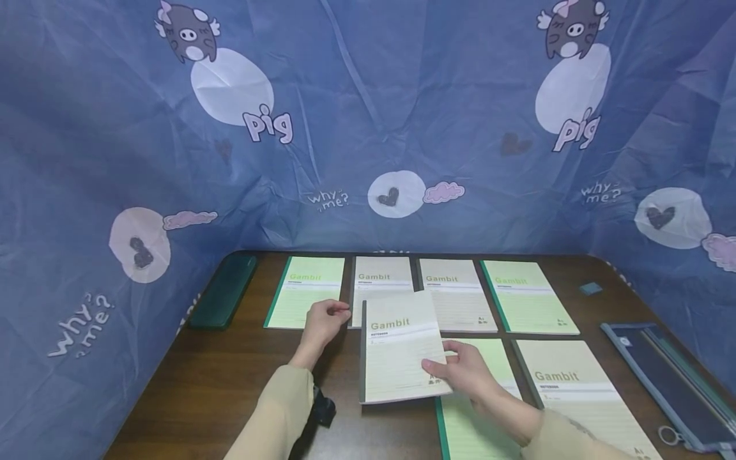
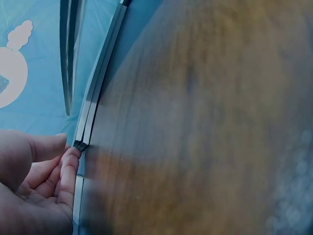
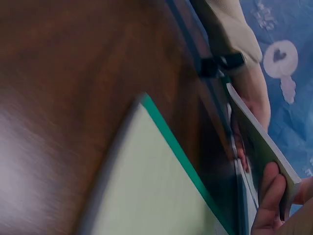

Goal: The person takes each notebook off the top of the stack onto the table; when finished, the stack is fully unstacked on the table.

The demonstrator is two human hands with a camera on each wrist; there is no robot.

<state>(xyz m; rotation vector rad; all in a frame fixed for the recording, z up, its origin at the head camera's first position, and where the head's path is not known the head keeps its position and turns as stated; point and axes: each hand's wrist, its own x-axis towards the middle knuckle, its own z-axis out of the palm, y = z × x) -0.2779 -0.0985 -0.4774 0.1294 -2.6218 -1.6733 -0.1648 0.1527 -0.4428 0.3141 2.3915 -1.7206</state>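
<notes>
My right hand (image 1: 468, 370) grips a cream notebook (image 1: 402, 351) with a dark spine by its lower right edge, thumb on the cover. This notebook is lifted and tilted over the table; the right wrist view shows its underside above the fingers (image 3: 272, 193). My left hand (image 1: 323, 322) is beside the lower left corner of another cream notebook (image 1: 382, 281) in the back row. Its fingers are loosely bent, with the tips at the notebook's edge in the left wrist view; whether they touch it is unclear.
Green notebooks (image 1: 307, 294) (image 1: 531, 297) lie at both ends of the back row, with a cream notebook (image 1: 457, 297) between. In front are a green notebook (image 1: 466, 428) and a cream notebook (image 1: 586, 396). A dark green case (image 1: 224, 291), zip pouch (image 1: 661, 377) and small teal piece (image 1: 590, 289) flank them.
</notes>
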